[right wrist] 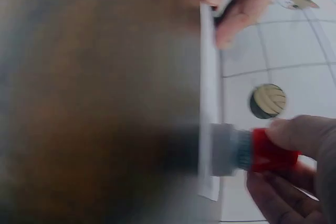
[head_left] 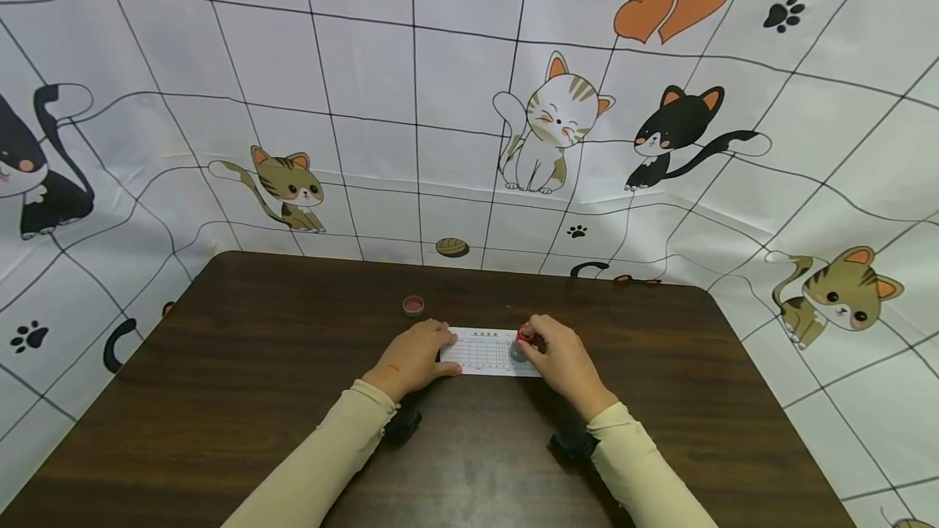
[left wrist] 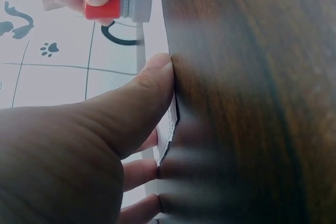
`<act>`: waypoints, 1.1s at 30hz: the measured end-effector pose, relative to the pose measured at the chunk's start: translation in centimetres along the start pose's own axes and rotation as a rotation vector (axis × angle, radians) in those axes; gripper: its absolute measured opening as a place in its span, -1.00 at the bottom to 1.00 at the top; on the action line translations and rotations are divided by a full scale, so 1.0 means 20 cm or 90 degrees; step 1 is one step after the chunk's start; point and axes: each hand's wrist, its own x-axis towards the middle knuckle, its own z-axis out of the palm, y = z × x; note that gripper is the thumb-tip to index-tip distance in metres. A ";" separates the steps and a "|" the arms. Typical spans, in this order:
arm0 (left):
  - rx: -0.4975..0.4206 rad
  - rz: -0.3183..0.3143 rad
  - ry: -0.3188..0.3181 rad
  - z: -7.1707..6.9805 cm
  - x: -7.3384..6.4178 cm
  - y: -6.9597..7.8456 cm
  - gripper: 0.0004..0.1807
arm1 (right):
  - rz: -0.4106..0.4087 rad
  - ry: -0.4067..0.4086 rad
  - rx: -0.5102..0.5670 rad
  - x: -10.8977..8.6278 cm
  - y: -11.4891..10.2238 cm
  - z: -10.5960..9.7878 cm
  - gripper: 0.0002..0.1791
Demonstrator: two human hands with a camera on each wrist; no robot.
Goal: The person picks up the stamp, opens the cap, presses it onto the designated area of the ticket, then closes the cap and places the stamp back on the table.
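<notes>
A white sheet of paper (head_left: pixel 480 353) printed with a table form lies on the dark table. My left hand (head_left: pixel 416 357) rests at its left end, thumb on the near edge and fingers toward the far corner. The left wrist view shows the thumb (left wrist: pixel 149 85) pressing on the paper. My right hand (head_left: pixel 565 361) pinches the red handle of a stamp (right wrist: pixel 273 150) between thumb and fingers. The stamp's round grey base (right wrist: pixel 221 149) faces down, right at the right part of the paper.
Beyond my left hand sits a small round ink pad (head_left: pixel 413 305) with a reddish inside. The brown wooden table (head_left: pixel 293 308) ends at a white cloth backdrop (head_left: pixel 367 145) with cartoon cats and grid lines.
</notes>
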 end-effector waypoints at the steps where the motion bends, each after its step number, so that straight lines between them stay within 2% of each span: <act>1: -0.001 0.001 0.000 0.00 0.00 0.00 -0.37 | 0.003 0.001 0.000 0.00 0.00 0.00 -0.75; 10: -0.007 0.004 -0.009 0.01 0.00 0.01 -0.38 | -0.010 0.002 -0.016 -0.02 0.00 0.00 -0.73; 22: -0.007 0.012 0.004 0.00 0.00 0.00 -0.38 | -0.035 -0.010 -0.022 0.02 -0.01 -0.02 -0.72; 33: -0.005 0.007 0.000 0.00 0.00 0.01 -0.36 | -0.025 -0.020 -0.017 0.02 -0.01 -0.02 -0.73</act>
